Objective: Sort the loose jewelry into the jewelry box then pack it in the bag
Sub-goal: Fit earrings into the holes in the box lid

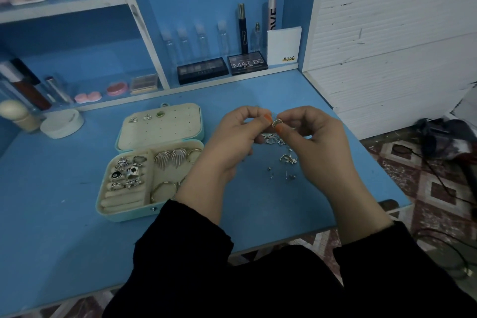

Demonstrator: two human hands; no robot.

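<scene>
An open mint jewelry box (108,204) lies on the blue table, left of centre. Its lid (165,129) carries three stud earrings. Its base holds several rings (127,173), two leaf-shaped earrings (170,157) and gold hoops (162,190). My left hand (229,142) and my right hand (315,142) meet above the table, both pinching one small stone-set earring (276,122) between thumb and fingertips. Loose silver jewelry (286,159) lies scattered on the table under and between my hands.
Makeup palettes (202,70), clear bottles (184,44) and tubes line the shelf behind. A round white case (62,122) and a brush sit at the far left. The table edge (374,160) drops to a tiled floor with a dark bag (444,137) and cables.
</scene>
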